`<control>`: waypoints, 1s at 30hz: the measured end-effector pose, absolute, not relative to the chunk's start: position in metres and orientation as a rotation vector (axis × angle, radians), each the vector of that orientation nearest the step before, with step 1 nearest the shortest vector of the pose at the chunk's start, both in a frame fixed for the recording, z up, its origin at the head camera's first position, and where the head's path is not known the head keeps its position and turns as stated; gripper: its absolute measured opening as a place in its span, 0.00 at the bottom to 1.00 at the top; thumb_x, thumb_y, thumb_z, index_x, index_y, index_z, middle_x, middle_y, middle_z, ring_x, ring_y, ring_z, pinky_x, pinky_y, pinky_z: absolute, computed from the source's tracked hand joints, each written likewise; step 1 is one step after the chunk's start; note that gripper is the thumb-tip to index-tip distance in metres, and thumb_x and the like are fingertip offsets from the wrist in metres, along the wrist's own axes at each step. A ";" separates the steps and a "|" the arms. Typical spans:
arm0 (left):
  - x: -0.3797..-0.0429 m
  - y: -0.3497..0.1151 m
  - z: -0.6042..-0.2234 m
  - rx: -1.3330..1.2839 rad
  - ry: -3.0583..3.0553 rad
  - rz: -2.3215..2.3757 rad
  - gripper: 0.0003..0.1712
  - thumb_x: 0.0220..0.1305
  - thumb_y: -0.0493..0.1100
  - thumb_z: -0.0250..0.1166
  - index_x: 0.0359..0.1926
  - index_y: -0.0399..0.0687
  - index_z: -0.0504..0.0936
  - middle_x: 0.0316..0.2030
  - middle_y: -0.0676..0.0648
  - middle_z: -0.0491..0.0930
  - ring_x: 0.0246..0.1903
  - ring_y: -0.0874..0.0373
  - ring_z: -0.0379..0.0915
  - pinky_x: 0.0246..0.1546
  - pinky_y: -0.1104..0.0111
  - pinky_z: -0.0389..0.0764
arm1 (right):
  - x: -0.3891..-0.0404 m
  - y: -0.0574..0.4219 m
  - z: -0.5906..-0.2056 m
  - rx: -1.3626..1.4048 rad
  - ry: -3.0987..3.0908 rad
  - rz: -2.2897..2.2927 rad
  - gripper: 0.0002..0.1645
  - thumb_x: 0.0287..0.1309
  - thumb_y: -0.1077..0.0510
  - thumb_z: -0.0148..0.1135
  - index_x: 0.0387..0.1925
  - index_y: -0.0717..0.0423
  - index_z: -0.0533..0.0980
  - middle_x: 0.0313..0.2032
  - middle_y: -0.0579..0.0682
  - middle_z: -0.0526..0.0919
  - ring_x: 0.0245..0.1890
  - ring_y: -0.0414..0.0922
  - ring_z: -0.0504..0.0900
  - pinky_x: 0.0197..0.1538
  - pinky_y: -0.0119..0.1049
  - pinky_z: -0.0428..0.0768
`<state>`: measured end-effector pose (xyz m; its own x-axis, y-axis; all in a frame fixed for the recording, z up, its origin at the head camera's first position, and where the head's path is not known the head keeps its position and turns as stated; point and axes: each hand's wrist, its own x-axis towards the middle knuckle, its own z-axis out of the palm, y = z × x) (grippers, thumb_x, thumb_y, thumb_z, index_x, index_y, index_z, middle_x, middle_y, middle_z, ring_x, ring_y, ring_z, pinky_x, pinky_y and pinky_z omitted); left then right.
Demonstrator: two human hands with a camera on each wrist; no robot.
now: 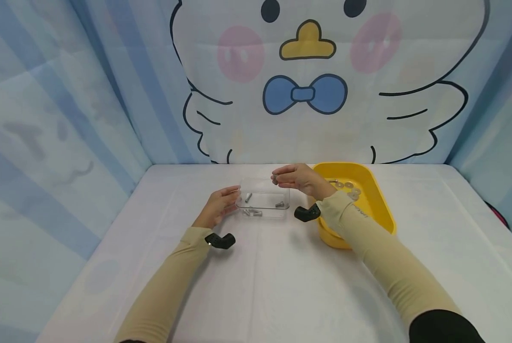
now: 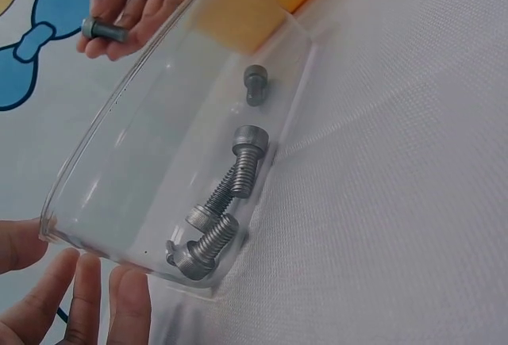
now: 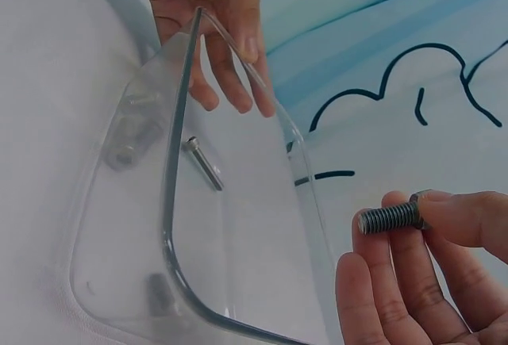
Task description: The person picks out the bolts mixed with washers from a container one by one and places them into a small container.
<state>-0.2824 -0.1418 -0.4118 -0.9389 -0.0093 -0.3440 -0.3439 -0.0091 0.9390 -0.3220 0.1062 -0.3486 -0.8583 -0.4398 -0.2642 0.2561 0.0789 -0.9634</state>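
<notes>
A clear plastic box [image 1: 262, 208] with several socket-head bolts [image 2: 248, 159] lying in it stands on the table. My left hand [image 1: 219, 206] is at the left side of this box. Its fingers [image 2: 83, 297] touch the outside of the wall, and the thumb [image 2: 20, 243] is by the rim's corner. Over the box's right side, my right hand [image 1: 301, 180] pinches another bolt [image 3: 389, 218] by its head, with the threaded end pointing away from the thumb. One slim bolt [image 3: 205, 164] also shows inside the box in the right wrist view.
A yellow tray [image 1: 378, 202] stands just right of the box, partly under my right forearm. Several round, washer-like discs [image 1: 353, 194] lie in it, along with a metal piece [image 1: 332, 181]. Behind the white table [image 1: 281, 276] hangs a printed curtain [image 1: 303, 133].
</notes>
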 end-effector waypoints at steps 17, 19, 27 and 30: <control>-0.281 -0.141 -0.411 -0.349 2.031 2.038 0.24 0.67 0.41 0.58 0.63 0.46 0.70 0.63 0.44 0.69 0.57 0.52 0.67 0.62 0.60 0.71 | -0.330 0.101 -0.357 -0.015 1.876 -1.828 0.22 0.61 0.67 0.57 0.57 0.67 0.70 0.31 0.43 0.84 0.36 0.39 0.83 0.62 0.41 0.73; -0.281 -0.141 -0.411 -0.361 2.034 2.035 0.24 0.66 0.41 0.58 0.63 0.46 0.71 0.62 0.45 0.70 0.56 0.53 0.67 0.61 0.61 0.71 | -0.330 0.101 -0.357 -0.015 1.883 -1.824 0.22 0.61 0.67 0.57 0.57 0.68 0.70 0.31 0.43 0.84 0.37 0.39 0.83 0.62 0.41 0.73; -0.282 -0.141 -0.411 -0.386 2.039 2.036 0.23 0.66 0.41 0.59 0.62 0.47 0.72 0.61 0.45 0.71 0.52 0.55 0.69 0.58 0.64 0.73 | -0.331 0.099 -0.358 -0.001 1.903 -1.805 0.25 0.62 0.64 0.57 0.61 0.64 0.68 0.58 0.58 0.76 0.52 0.47 0.80 0.61 0.39 0.74; -0.282 -0.142 -0.412 -0.373 2.041 2.038 0.23 0.67 0.41 0.58 0.62 0.47 0.71 0.61 0.44 0.71 0.52 0.55 0.69 0.58 0.63 0.73 | -0.332 0.099 -0.359 0.006 1.887 -1.816 0.25 0.62 0.65 0.56 0.61 0.63 0.68 0.62 0.60 0.71 0.50 0.45 0.82 0.61 0.38 0.74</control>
<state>-0.2821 -0.1417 -0.4115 -0.9403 -0.0153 -0.3399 -0.3400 -0.0012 0.9404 -0.3318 0.0990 -0.3586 -0.8666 -0.3431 -0.3623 0.3488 0.1027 -0.9315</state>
